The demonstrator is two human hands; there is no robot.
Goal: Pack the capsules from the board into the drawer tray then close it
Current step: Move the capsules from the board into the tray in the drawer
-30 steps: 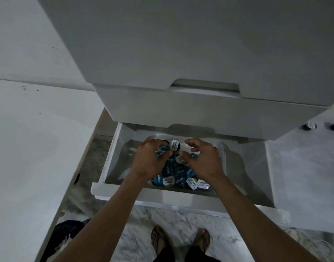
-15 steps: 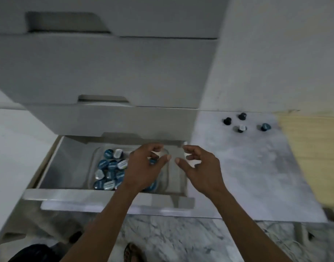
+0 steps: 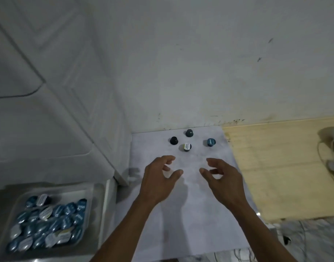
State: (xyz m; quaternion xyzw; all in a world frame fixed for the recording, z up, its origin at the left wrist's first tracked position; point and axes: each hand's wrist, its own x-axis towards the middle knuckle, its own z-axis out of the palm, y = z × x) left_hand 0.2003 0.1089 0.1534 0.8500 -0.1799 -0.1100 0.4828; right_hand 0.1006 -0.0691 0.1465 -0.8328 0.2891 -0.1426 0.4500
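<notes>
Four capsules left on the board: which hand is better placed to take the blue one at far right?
The right hand. It hovers empty, fingers loosely curled, just below the blue capsule. The left hand sits nearer the white-lidded capsule.

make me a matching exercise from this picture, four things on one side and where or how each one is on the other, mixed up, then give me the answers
Things:
1. white-topped capsule
2. blue capsule
3. drawer tray
4. left hand

Places or states:
A. lower left, heaped with capsules
B. over the board, fingers loosely curled, holding nothing
C. farthest right of the four capsules on the board
D. nearest the hands of the four capsules on the board

Pairs: 1-D, 2-C, 3-A, 4-B
</notes>
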